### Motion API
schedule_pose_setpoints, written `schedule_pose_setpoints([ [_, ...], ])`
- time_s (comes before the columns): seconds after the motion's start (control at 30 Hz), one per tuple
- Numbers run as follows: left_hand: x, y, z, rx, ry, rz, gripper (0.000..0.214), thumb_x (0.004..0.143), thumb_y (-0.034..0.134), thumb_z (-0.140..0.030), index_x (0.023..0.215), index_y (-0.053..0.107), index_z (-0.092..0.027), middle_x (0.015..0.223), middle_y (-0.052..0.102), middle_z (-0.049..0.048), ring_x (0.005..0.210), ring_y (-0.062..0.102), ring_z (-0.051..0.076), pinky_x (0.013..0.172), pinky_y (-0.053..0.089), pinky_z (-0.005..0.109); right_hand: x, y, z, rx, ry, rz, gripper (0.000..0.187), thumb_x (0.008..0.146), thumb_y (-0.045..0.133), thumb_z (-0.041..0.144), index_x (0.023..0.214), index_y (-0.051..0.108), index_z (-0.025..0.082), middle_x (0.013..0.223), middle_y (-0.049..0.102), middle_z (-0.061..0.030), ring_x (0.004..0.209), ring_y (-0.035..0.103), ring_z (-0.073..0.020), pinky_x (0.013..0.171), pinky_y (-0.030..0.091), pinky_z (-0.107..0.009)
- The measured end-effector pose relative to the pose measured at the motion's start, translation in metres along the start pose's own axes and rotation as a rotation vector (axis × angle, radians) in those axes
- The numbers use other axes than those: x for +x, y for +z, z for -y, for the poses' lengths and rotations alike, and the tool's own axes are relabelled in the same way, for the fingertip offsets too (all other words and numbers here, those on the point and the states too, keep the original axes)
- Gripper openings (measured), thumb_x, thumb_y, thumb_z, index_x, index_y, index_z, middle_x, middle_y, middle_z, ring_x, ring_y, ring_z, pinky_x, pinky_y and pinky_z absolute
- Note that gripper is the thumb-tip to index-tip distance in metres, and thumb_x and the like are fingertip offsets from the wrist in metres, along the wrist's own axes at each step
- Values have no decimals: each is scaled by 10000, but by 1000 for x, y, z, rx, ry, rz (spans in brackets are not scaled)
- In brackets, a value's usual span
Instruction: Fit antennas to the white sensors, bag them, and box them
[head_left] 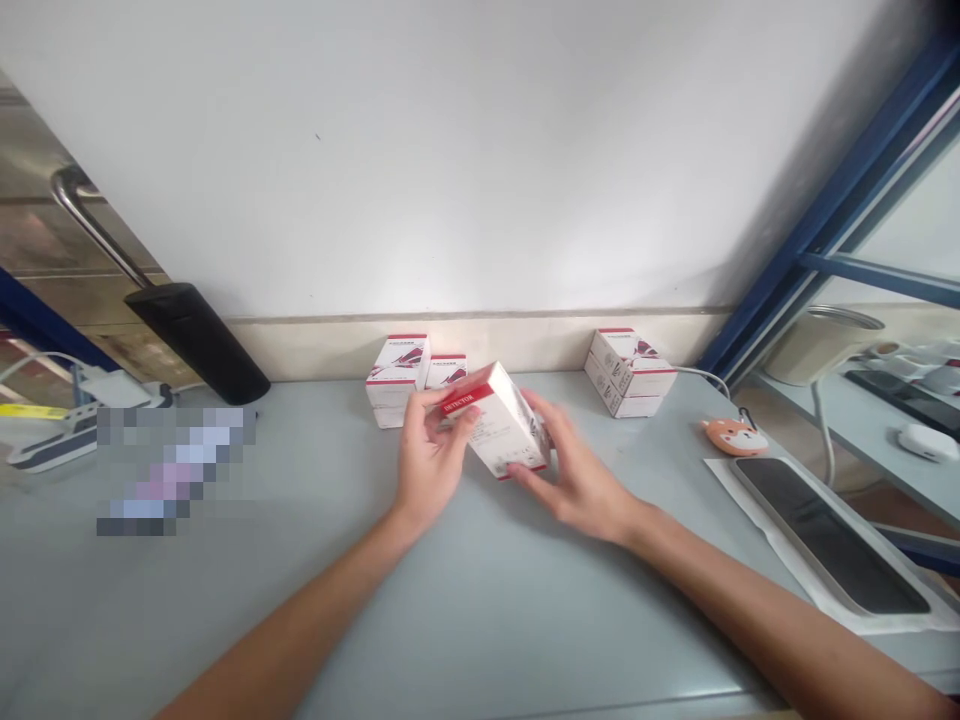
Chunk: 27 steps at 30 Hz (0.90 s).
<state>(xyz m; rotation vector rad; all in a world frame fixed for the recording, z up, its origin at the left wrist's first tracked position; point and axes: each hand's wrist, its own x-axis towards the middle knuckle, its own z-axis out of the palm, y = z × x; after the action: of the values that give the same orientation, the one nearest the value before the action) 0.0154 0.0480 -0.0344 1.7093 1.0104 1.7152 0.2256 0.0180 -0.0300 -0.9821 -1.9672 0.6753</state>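
Between my two hands I hold a white box with red edges [495, 425], tilted, with a red label strip on its upper face. My left hand [431, 460] grips its near left side, and my right hand [577, 470] presses its right end. Behind them, against the wall, stands a stack of similar white-and-red boxes [397, 380], with another such box [446, 370] partly hidden behind the held box. Further right lies a second stack of these boxes [628, 372].
The pale grey desk [300, 600] meets a white wall. To the right are an orange fox-shaped pouch [735, 436] and a dark tablet [825, 535] on a white sheet. A power strip [52, 450] and a pixelated patch [176, 470] sit left; a blue window frame [817, 220] stands right.
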Motion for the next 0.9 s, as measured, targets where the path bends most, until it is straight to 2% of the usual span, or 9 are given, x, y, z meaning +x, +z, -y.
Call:
schedule_pose_setpoints([
  [0.1, 9, -6, 1, 52, -19, 12, 304, 1006, 662, -431, 1229, 555, -255, 1211, 691, 80, 1046, 728, 205, 838, 625, 338, 3, 3, -6, 61, 73, -66, 700, 945, 740, 384, 1559, 408, 329, 1454, 624, -104, 1091, 710, -250, 975, 606, -459],
  [0.2, 21, -19, 5, 295, 170, -45, 281, 1000, 640, -348, 1259, 582, -255, 1276, 635, 101, 1159, 671, 229, 974, 598, 408, 8, 2, -4, 23, 102, -332, 664, 891, 795, 429, 1466, 494, 290, 1353, 694, -96, 1037, 716, -249, 893, 613, -425],
  [0.27, 30, -31, 10, 430, 246, -127, 220, 956, 652, -291, 1169, 624, -242, 1249, 623, 106, 1267, 601, 260, 1133, 497, 475, 14, 1, -2, -88, 113, -500, 627, 864, 810, 439, 1408, 543, 275, 1308, 715, -96, 1034, 708, -264, 831, 609, -415],
  [0.33, 38, -44, 17, 463, 213, -198, 277, 929, 655, -265, 1199, 616, -217, 1316, 583, 140, 1331, 541, 287, 1195, 420, 507, 22, 2, -2, -269, 66, -566, 536, 852, 814, 396, 1331, 605, 273, 1289, 729, -89, 1037, 693, -278, 807, 596, -415],
  [0.43, 44, -58, 30, 476, 108, -289, 406, 919, 644, -259, 1311, 550, -202, 1371, 556, 161, 1394, 474, 311, 1223, 362, 525, 42, 10, -3, -533, -111, -479, 425, 882, 765, 247, 1289, 645, 276, 1315, 748, -65, 1121, 666, -296, 893, 570, -435],
  [0.5, 45, -62, 39, 453, 10, -300, 454, 948, 609, -283, 1382, 496, -210, 1384, 572, 157, 1328, 542, 294, 1164, 430, 490, 58, 21, -2, -650, -230, -383, 448, 905, 725, 175, 1336, 636, 258, 1377, 730, -77, 1212, 637, -318, 977, 536, -466],
  [0.63, 44, -65, 52, 396, -121, -265, 402, 993, 553, -343, 1377, 500, -238, 1315, 668, 105, 1178, 661, 256, 1040, 526, 408, 94, 53, -2, -710, -364, -183, 496, 950, 730, 228, 1430, 604, 239, 1463, 676, -112, 1337, 588, -341, 1090, 478, -506],
  [0.77, 45, -65, 57, 390, -136, -270, 327, 1004, 520, -331, 1318, 534, -243, 1315, 676, 96, 1221, 646, 261, 1070, 509, 419, 119, 82, -11, -691, -393, -135, 466, 1003, 650, 203, 1463, 586, 234, 1491, 656, -91, 1393, 574, -290, 1196, 443, -489],
  [0.9, 44, -62, 51, 437, -54, -279, 313, 1002, 498, -310, 1302, 534, -228, 1333, 628, 130, 1282, 596, 282, 1113, 474, 466, 121, 83, -21, -674, -402, -110, 489, 1073, 532, 266, 1558, 496, 213, 1600, 557, -87, 1521, 464, -271, 1267, 397, -475],
])
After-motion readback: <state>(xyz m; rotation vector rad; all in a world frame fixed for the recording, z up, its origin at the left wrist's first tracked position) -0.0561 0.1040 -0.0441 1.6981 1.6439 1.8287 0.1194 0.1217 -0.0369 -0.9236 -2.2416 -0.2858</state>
